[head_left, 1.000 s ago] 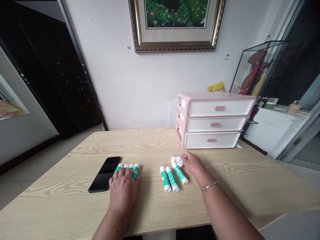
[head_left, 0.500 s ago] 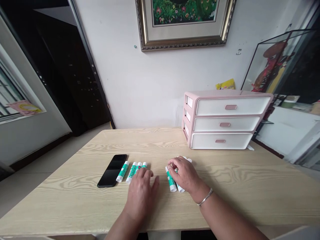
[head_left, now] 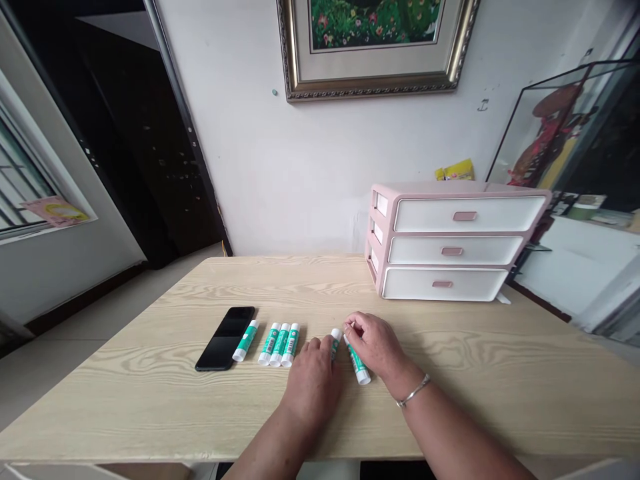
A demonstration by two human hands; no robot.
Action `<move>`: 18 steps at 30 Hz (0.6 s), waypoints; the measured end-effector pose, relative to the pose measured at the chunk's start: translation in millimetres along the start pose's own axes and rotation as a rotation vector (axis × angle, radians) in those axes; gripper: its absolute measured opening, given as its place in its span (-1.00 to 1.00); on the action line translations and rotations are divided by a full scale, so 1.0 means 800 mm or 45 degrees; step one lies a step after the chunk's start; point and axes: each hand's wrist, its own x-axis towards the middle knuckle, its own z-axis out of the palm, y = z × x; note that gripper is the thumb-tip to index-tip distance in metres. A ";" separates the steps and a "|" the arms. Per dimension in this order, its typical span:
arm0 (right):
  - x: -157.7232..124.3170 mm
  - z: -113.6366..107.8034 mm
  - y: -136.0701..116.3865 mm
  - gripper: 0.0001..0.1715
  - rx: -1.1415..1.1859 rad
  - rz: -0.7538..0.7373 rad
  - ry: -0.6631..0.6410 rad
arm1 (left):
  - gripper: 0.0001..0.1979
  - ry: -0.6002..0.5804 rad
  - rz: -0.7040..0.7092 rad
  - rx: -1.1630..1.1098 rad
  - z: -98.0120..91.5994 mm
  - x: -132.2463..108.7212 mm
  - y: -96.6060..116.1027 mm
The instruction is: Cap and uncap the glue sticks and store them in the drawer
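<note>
My left hand [head_left: 314,381] lies on the wooden table [head_left: 150,400] with its fingers closed over a green-and-white glue stick [head_left: 336,335]; only the stick's white end shows. My right hand [head_left: 376,345] sits just to the right, its fingertips pinched together above another glue stick [head_left: 359,365]. What the pinch holds is hidden. To the left lie three glue sticks side by side [head_left: 280,345], and a single glue stick [head_left: 246,340] lies beside a black phone [head_left: 225,347].
A pink-and-white three-drawer box [head_left: 450,247], all drawers closed, stands at the table's back right against the wall. A framed picture [head_left: 375,47] hangs above. A glass case [head_left: 560,133] stands beyond the table at the right.
My left hand left the group of sticks by the phone and moved right onto a stick near my right hand. My right hand drew back over the right-hand sticks and the loose caps.
</note>
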 end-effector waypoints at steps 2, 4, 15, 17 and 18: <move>0.000 0.001 0.000 -0.81 -0.003 0.000 -0.008 | -0.68 0.025 -0.042 -0.020 0.002 0.001 -0.006; -0.001 0.003 0.000 -0.82 -0.001 -0.026 -0.012 | -0.73 0.041 -0.067 -0.059 0.005 0.002 -0.012; -0.004 0.000 -0.010 -0.60 0.095 -0.069 -0.125 | -0.65 0.028 0.184 -0.849 0.001 -0.003 -0.039; -0.004 0.000 -0.015 -0.63 0.160 -0.018 -0.148 | -0.65 -0.031 0.240 -0.912 0.002 -0.004 -0.036; -0.005 0.001 -0.017 -0.66 0.197 0.009 -0.146 | -0.65 -0.053 0.262 -0.915 0.003 -0.005 -0.034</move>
